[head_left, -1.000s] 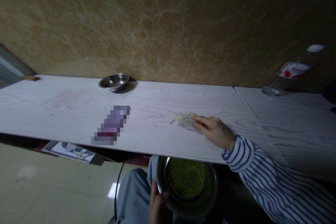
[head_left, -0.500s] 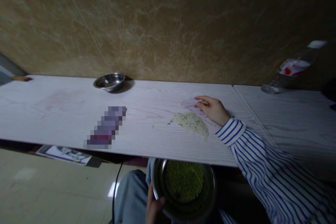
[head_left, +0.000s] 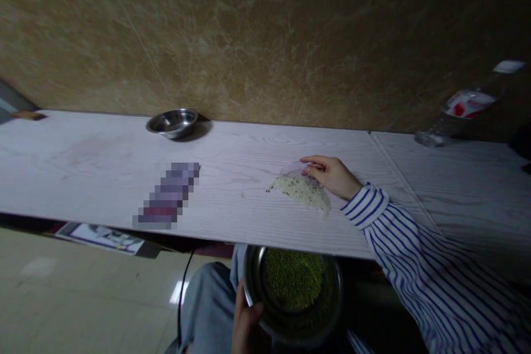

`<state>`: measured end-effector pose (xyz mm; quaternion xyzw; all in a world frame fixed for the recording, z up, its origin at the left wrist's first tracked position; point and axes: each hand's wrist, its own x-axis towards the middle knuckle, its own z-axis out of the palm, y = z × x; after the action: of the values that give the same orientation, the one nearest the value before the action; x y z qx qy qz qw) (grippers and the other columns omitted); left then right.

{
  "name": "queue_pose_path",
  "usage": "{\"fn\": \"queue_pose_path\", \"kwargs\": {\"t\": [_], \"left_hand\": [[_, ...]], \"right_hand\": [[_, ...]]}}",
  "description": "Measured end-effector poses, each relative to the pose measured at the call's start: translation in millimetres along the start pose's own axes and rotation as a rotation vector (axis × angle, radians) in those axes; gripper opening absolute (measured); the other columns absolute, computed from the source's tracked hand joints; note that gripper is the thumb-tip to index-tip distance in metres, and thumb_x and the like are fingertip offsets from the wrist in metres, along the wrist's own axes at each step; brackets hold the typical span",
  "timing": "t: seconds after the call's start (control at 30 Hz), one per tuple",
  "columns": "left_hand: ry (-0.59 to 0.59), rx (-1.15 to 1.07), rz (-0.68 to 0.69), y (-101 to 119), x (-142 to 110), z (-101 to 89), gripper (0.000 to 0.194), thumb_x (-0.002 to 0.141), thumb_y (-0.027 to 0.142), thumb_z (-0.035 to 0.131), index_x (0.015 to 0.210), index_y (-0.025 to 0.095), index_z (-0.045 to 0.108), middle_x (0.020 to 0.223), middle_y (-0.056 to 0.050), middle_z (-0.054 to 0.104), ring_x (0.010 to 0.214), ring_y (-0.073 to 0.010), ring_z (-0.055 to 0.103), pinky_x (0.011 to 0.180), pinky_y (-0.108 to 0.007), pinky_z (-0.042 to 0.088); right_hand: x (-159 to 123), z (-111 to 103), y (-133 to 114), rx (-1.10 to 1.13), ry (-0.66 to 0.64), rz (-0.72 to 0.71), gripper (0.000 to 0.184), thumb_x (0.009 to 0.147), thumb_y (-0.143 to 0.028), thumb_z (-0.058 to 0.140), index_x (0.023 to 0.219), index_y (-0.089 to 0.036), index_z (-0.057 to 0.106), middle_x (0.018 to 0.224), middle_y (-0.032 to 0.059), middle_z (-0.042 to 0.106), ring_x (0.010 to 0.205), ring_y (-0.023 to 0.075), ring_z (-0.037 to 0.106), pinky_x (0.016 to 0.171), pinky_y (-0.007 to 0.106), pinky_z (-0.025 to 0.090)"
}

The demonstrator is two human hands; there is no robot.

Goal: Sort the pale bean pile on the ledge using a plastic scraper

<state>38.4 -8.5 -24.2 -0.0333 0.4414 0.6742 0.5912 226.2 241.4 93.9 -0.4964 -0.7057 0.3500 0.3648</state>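
through the head camera, i can't make out the lower part of the left hand (head_left: 246, 322), which the bottom edge cuts off, or its fingers beneath the large steel bowl (head_left: 334, 301). the clear piece (head_left: 293, 168) is see-through and partly covered by the right hand (head_left: 334, 176), so i can't trace its full outline. a flat purple item (head_left: 168, 193) is pixelated past reading.

the pile of white grains (head_left: 303, 193), flecked with dark ones, lies on the pale tabletop (head_left: 236, 157) in front of the clear piece. its long axis slants from far left to near right, with a few dark grains at the left end. the clear piece runs along the pile's far edge on a similar slant.

i see the right fingers nearly closed, thumb and fingertips pinching the clear piece, index finger reaching out above it. the left hand has its thumb over the rim of the large steel bowl, clasping it below the table edge; green beans (head_left: 293, 279) lie inside. a small steel bowl (head_left: 172, 123) sits near the wall, and a clear bottle (head_left: 467, 105) appears at far right.
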Motion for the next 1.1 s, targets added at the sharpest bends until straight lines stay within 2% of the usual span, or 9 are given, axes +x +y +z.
{"fn": "queue_pose_path", "kwargs": {"t": [0.13,0.27,0.37,0.63,0.73,0.9,1.1], "left_hand": [[0.010,0.031,0.011,-0.1,0.5,-1.2,0.037,0.053,0.020,0.077,0.087,0.033,0.083,0.083,0.000,0.078,0.093,-0.0331,0.073,0.082,-0.040,0.059],[-0.024,-0.008,0.003,-1.0,-2.2,-1.7,0.044,0.057,0.021,0.077,0.099,0.033,0.082,0.084,-0.001,0.079,0.097,-0.0342,0.073,0.088,-0.042,0.059],[-0.061,-0.022,0.009,0.9,-6.8,-0.6,0.044,0.059,0.021,0.078,0.100,0.032,0.082,0.083,-0.001,0.078,0.104,-0.0341,0.072,0.092,-0.042,0.057],[-0.105,0.005,0.017,14.1,-27.2,8.3,0.046,0.070,0.021,0.074,0.116,0.028,0.078,0.107,-0.006,0.077,0.111,-0.0329,0.068,0.099,-0.043,0.053],[-0.105,0.005,0.011,15.0,-29.5,9.1,0.046,0.069,0.022,0.074,0.115,0.027,0.078,0.107,-0.006,0.077,0.110,-0.0328,0.068,0.100,-0.043,0.052],[-0.099,-0.003,0.009,14.7,-31.4,8.9,0.046,0.069,0.022,0.075,0.115,0.028,0.078,0.108,-0.006,0.077,0.113,-0.0325,0.066,0.099,-0.043,0.052],[-0.110,-0.005,0.012,16.1,-35.9,9.9,0.046,0.072,0.021,0.074,0.117,0.029,0.078,0.109,-0.005,0.077,0.110,-0.0301,0.067,0.098,-0.040,0.052]], "right_hand": [[-6.9,1.7,-5.1,-0.009,-0.029,-0.017,0.026,0.088,-0.010,0.064,0.109,-0.017,0.078,0.089,0.0084,0.081,0.085,0.0207,0.078,0.085,0.041,0.064],[-14.6,4.6,-8.1,-0.035,-0.048,-0.019,0.025,0.089,-0.011,0.064,0.108,-0.019,0.078,0.093,0.0078,0.082,0.087,0.0207,0.078,0.087,0.042,0.063],[-20.7,6.5,-10.9,-0.054,-0.056,-0.038,0.025,0.089,-0.011,0.065,0.107,-0.020,0.079,0.097,0.0075,0.082,0.087,0.0200,0.077,0.087,0.041,0.062],[-43.8,11.5,-22.9,-0.135,-0.088,-0.121,0.025,0.089,-0.017,0.065,0.109,-0.022,0.080,0.102,0.0068,0.082,0.089,0.0200,0.076,0.084,0.038,0.062],[-53.5,10.2,-25.2,-0.169,-0.061,-0.147,0.026,0.090,-0.019,0.064,0.111,-0.023,0.080,0.107,0.0066,0.082,0.093,0.0210,0.076,0.086,0.039,0.062],[-68.9,4.3,-27.1,-0.241,0.032,-0.115,0.029,0.091,-0.021,0.063,0.115,-0.021,0.079,0.097,0.0072,0.083,0.084,0.0229,0.078,0.073,0.037,0.064],[-80.9,4.8,-29.3,-0.305,0.081,-0.167,0.029,0.091,-0.021,0.062,0.114,-0.019,0.079,0.106,0.0092,0.082,0.091,0.0246,0.079,0.080,0.038,0.064]]}}
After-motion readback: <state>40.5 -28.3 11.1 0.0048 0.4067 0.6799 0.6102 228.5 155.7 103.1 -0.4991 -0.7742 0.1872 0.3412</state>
